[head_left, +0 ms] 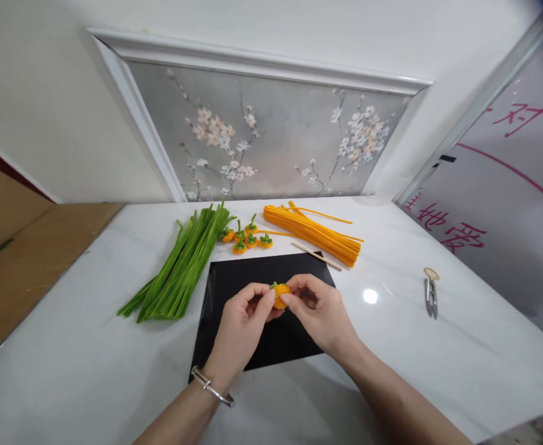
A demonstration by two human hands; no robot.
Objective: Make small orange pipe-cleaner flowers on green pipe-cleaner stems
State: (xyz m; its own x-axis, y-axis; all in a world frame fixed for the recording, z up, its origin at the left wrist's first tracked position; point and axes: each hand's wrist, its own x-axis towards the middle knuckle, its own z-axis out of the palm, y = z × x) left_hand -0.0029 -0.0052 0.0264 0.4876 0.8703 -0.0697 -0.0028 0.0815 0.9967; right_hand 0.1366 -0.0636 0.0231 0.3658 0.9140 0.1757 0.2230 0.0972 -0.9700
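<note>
Between my two hands is a small orange pipe-cleaner pumpkin with a bit of green at its top left. My left hand pinches it from the left between thumb and fingers. From the right, my right hand grips its other side, also thumb against fingers. Both hands are above a black mat. Several finished-looking pumpkins, orange with green tops, lie in a cluster behind the mat. A bundle of green pipe cleaners is to the left, and a bundle of orange pipe cleaners lies at the back right.
A thin pale stick rests across the mat's back right corner. Small metal thread snips with a yellowish ring lie on the white table at the right. A cardboard surface borders the table on the left, and a wall stands behind.
</note>
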